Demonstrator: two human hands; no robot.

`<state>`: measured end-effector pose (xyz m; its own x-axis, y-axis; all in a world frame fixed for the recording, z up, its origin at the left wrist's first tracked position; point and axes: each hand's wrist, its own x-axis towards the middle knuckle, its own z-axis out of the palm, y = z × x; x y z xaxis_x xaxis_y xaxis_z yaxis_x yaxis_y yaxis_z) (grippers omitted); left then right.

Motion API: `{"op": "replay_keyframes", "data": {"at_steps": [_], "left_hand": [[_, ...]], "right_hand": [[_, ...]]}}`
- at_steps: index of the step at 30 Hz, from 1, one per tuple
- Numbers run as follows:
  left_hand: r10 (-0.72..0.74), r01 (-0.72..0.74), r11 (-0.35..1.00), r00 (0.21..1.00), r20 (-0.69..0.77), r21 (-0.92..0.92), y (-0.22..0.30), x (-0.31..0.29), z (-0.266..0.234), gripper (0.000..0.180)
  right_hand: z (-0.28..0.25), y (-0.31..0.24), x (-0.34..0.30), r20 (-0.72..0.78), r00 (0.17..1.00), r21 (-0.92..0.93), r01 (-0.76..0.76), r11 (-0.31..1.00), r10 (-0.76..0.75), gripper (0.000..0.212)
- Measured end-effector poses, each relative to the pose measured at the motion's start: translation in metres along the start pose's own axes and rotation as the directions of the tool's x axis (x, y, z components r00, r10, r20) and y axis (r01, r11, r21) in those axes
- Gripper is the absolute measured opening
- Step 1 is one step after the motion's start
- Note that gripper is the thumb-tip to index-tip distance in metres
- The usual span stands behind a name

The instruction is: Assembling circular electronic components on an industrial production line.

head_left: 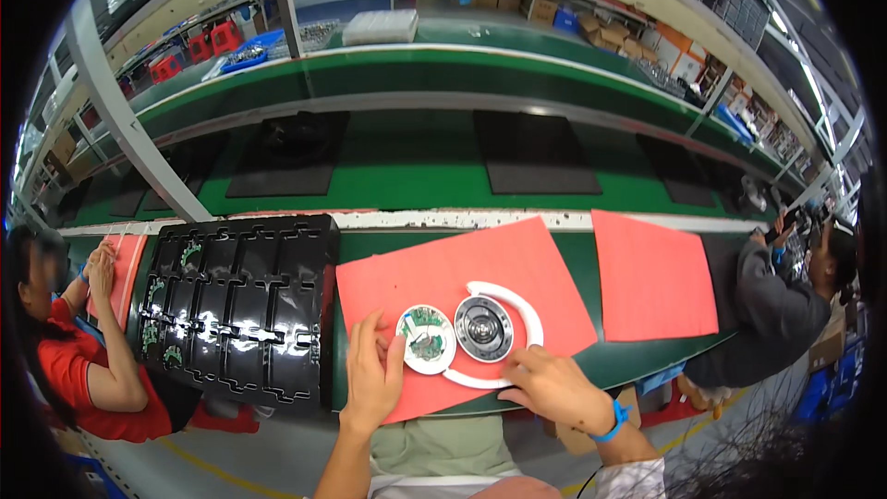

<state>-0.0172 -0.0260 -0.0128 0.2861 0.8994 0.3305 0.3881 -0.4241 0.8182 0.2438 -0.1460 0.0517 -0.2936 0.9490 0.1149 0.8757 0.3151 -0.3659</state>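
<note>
A round white housing with a green circuit board and thin wires inside lies on a red foam mat in front of me. Just right of it sits a round black part with a ringed metallic centre. A white C-shaped band curves around the right side of this black part. My left hand is beside the housing, fingers stretched and apart, thumb against its left rim. With bent fingers my right hand grips the lower right of the band; the fingertips are partly hidden.
A black compartment tray holding several green boards stands at my left. Another red mat lies to the right. Beyond a white ledge, dark mats rest on a green surface. People sit at both sides; a grey post rises at left.
</note>
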Motion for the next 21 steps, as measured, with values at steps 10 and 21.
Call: {"op": "replay_keyframes", "data": {"at_steps": [10, 21], "left_hand": [[-0.014, 0.010, 0.977, 1.000, -0.016, -0.214, -0.014, -0.005, 0.006, 0.043], [0.197, -0.208, 0.971, 0.976, 0.096, 0.117, -0.009, -0.003, 0.008, 0.028]], "right_hand": [[-0.025, 0.061, 0.044, -0.245, 0.966, -0.362, -0.010, 0.932, -0.085, 0.005], [-0.020, 0.303, 0.166, -0.556, 0.810, -0.423, -0.469, 0.775, 0.188, 0.013]]}}
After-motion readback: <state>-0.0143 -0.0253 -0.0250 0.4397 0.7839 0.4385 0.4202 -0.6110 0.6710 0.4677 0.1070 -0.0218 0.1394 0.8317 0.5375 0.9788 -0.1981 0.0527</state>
